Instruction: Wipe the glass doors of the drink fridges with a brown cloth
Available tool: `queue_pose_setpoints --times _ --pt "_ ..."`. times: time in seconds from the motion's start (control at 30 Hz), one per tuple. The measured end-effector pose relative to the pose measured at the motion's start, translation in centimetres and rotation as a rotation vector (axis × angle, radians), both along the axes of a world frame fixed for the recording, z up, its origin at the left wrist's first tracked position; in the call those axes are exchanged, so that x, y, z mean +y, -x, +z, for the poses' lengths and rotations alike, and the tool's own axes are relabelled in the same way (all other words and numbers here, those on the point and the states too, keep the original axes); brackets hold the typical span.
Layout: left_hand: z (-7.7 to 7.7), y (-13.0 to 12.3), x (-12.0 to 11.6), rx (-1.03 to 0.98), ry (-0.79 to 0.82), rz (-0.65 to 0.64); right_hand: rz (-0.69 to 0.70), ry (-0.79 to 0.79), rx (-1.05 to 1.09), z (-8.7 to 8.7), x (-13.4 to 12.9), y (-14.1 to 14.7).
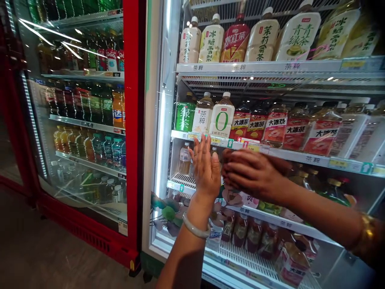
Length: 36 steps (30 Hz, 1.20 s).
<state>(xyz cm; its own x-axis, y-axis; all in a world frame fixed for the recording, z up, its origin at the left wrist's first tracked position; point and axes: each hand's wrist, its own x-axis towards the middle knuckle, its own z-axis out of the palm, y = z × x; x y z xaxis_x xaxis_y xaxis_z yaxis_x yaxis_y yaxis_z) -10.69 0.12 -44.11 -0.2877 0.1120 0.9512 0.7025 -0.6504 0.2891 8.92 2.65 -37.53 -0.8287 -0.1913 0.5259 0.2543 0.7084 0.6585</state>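
Note:
My left hand (206, 166), with a pale bangle (195, 227) on its wrist, is raised in front of the glass door of a lit drinks cooler. Its fingers stretch upward, held apart from the thumb, and hold nothing. From the right reaches my right hand (252, 172), blurred, its fingers extended leftward and slightly bent; nothing shows in it. A gold bracelet (367, 233) circles that wrist. A dark shape like a reflection lies behind the right fingers. Just above the hands stand a bottle with a green 0 (222, 116) and a white-labelled tea bottle (202, 114).
Large tea bottles (299, 34) fill the top shelf, and red-labelled iced tea bottles (321, 132) stand on the middle one. Lower shelves hold dark bottles (254, 233). Leaf-like decals (170, 214) show at the lower left of the glass. A red-framed cooler (132, 120) stands to the left.

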Motion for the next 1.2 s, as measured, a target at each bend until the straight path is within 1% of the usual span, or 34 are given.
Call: queue_pose_setpoints --times 0.03,0.07,0.1,0.17,0.23,0.27,0.3,0.33,0.37,0.43,0.5,0.53,0.57,0.6,0.67,0.73,0.77,0.8,0.83,0.9,0.97,1.0,1.03,1.07,1.13,1.17,1.2 --pt "-0.1 0.0 0.1 0.017 0.018 -0.017 0.043 -0.073 -0.07 -0.4 0.0 0.8" --pt "-0.2 0.0 0.2 0.027 0.031 -0.033 0.086 -0.157 -0.124 -0.4 0.1 1.7" --pt "-0.2 -0.1 0.3 0.029 0.033 -0.046 0.117 -0.237 -0.152 0.1 0.2 2.6" --pt "-0.2 -0.3 0.4 0.03 0.021 -0.064 0.112 -0.327 -0.114 2.0 0.7 4.0" --pt "0.0 -0.6 0.3 0.057 0.031 -0.062 0.051 -0.31 0.003 4.1 1.0 3.9" --pt "0.1 -0.8 0.3 0.088 0.052 -0.049 0.01 -0.282 0.068 4.7 1.0 3.4" --pt "0.1 -1.0 0.2 0.13 0.081 -0.029 -0.027 -0.258 0.131 4.8 0.9 2.5" --pt "0.2 -1.2 0.2 0.173 0.112 -0.002 -0.058 -0.243 0.186 4.4 0.8 1.5" --pt "0.2 -1.5 0.2 0.216 0.14 0.03 -0.078 -0.24 0.227 3.6 0.5 0.5" --pt "0.1 -2.1 0.2 0.29 0.173 0.09 -0.079 -0.252 0.256 1.2 -0.1 -1.1" --pt "-0.1 -2.6 0.3 0.328 0.183 0.118 -0.048 -0.27 0.206 -1.0 -0.7 -1.7" --pt "-0.2 -2.7 0.4 0.33 0.181 0.116 -0.038 -0.291 0.151 -1.5 -0.9 -1.7" --pt "-0.2 -2.9 0.5 0.322 0.174 0.104 -0.032 -0.321 0.087 -1.4 -1.0 -1.6" --pt "-0.3 -3.0 0.5 0.308 0.164 0.087 -0.029 -0.355 0.025 -0.9 -1.0 -1.5" --pt "-0.2 -3.2 0.5 0.285 0.147 0.054 -0.03 -0.414 -0.045 1.1 -0.8 -1.7" --pt "0.0 -3.5 0.4 0.289 0.146 0.032 -0.059 -0.43 -0.015 3.1 -0.3 -2.9" --pt "0.0 -3.8 0.3 0.299 0.155 0.026 -0.074 -0.431 0.051 3.6 0.0 -3.8" --pt "0.1 -4.2 0.1 0.311 0.167 0.022 -0.095 -0.431 0.126 3.6 0.1 -4.8" --pt "0.2 -4.6 0.0 0.323 0.178 0.021 -0.11 -0.428 0.2 3.1 0.0 -5.8" --pt "0.1 -5.7 -0.2 0.354 0.2 0.028 -0.122 -0.41 0.306 1.0 -0.3 -7.2" --pt "-0.1 -6.8 -0.3 0.4 0.22 0.042 -0.113 -0.373 0.277 -1.3 -1.0 -7.6" --pt "-0.3 -7.3 -0.3 0.42 0.23 0.047 -0.103 -0.357 0.225 -2.0 -1.3 -7.4" --pt "-0.4 -7.8 -0.3 0.43 0.234 0.05 -0.087 -0.351 0.156 -2.2 -1.5 -7.1" --pt "-0.5 -8.1 -0.2 0.427 0.234 0.052 -0.065 -0.361 0.073 -1.9 -1.6 -6.9" --pt "-0.7 -8.6 -0.1 0.406 0.221 0.047 -0.047 -0.404 -0.059 -0.1 -1.4 -7.1" --pt "-0.6 -8.7 0.0 0.401 0.213 0.044 -0.059 -0.392 -0.071 1.1 -1.2 -7.8" --pt "-0.6 -8.8 0.0 0.404 0.205 0.042 -0.086 -0.342 -0.035 2.1 -0.9 -8.8"
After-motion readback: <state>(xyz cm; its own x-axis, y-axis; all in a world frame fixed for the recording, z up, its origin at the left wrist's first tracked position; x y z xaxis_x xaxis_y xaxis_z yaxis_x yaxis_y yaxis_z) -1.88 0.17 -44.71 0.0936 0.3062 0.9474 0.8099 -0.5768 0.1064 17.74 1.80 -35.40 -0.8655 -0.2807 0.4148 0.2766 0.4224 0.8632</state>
